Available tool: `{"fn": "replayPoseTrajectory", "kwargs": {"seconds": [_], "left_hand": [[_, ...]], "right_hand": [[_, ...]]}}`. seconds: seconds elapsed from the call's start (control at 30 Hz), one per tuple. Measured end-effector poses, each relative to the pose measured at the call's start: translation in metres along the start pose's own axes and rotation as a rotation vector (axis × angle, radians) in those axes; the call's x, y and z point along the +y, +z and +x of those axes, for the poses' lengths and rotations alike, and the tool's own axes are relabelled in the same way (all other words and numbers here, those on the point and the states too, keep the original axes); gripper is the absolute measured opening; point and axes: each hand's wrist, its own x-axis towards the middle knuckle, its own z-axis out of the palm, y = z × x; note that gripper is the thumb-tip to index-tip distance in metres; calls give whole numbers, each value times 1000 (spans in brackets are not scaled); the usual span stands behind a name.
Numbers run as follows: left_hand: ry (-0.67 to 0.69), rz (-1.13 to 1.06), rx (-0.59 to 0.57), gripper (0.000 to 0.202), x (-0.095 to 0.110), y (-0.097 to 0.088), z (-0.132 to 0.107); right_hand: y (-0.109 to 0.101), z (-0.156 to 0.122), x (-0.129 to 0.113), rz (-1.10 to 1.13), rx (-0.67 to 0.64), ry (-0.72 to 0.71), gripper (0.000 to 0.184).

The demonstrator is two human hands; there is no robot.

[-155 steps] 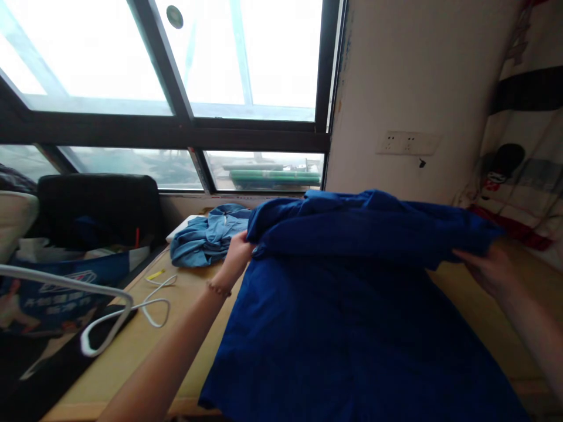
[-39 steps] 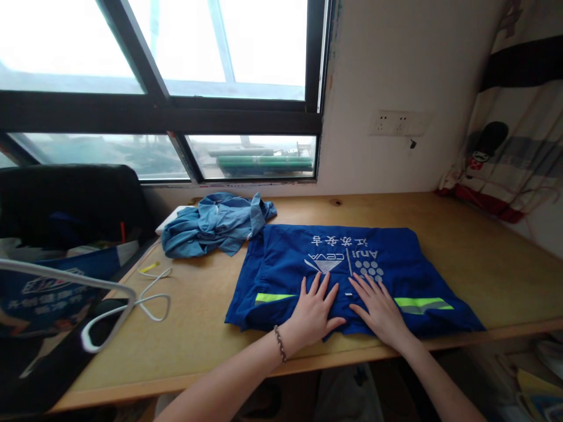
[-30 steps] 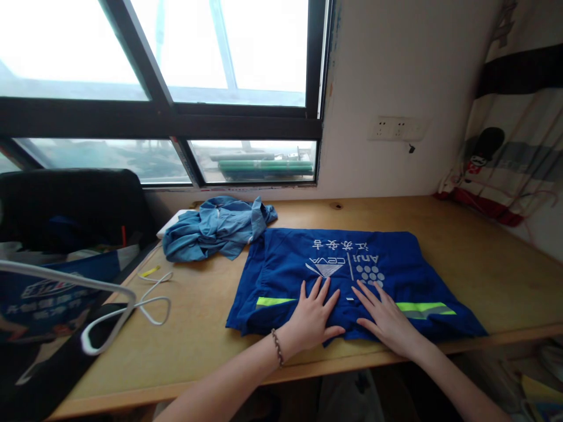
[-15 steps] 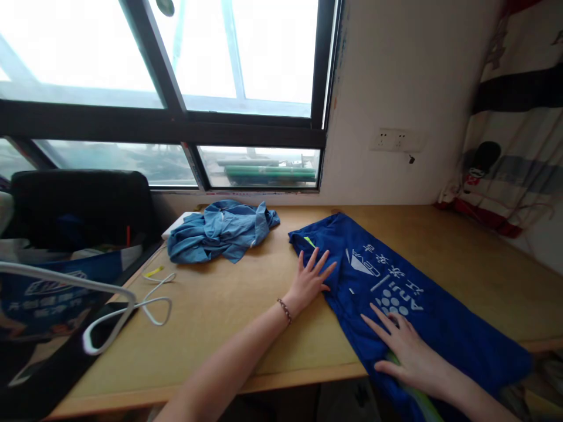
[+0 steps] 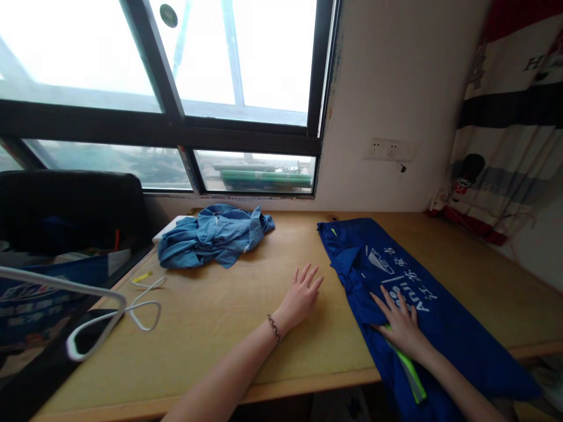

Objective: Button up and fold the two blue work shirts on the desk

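A dark blue shirt (image 5: 444,346) with white lettering and a round-dot print lies slantwise across the right half of the table, its near end hanging over the front edge. Bright green trim (image 5: 411,375) shows at that end. My right hand (image 5: 402,325) rests on the shirt, fingers spread over the print, thumb side by the green trim. To the shirt's left, my left hand (image 5: 301,296) is over the bare tabletop, holding nothing, its fingers slightly apart. Whether it touches the wood I cannot tell. A bracelet circles the left wrist.
A crumpled light blue garment (image 5: 215,237) lies at the back left of the wooden table (image 5: 229,351), on a white object. A white cable (image 5: 149,305) loops over the left edge. Behind are a window and a wall socket (image 5: 389,149); a black chair (image 5: 70,211) stands left, a curtain (image 5: 505,135) right.
My left hand has come off the shirt and now sits left of it. The shirt's far end has shifted right and away. My right hand stays on the fabric.
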Motion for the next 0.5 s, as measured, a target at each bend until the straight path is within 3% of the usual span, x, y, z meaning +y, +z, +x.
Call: {"fn": "replayPoseTrajectory", "kwargs": {"seconds": [0.33,0.5], "left_hand": [[10,-88,-56,40,-5,10,-3],[3,-138,-50,34,-6,11,-2]], "right_hand": [[47,60,150,-86,-19,289,61],[55,75,197,-99,-21,299,58]]}}
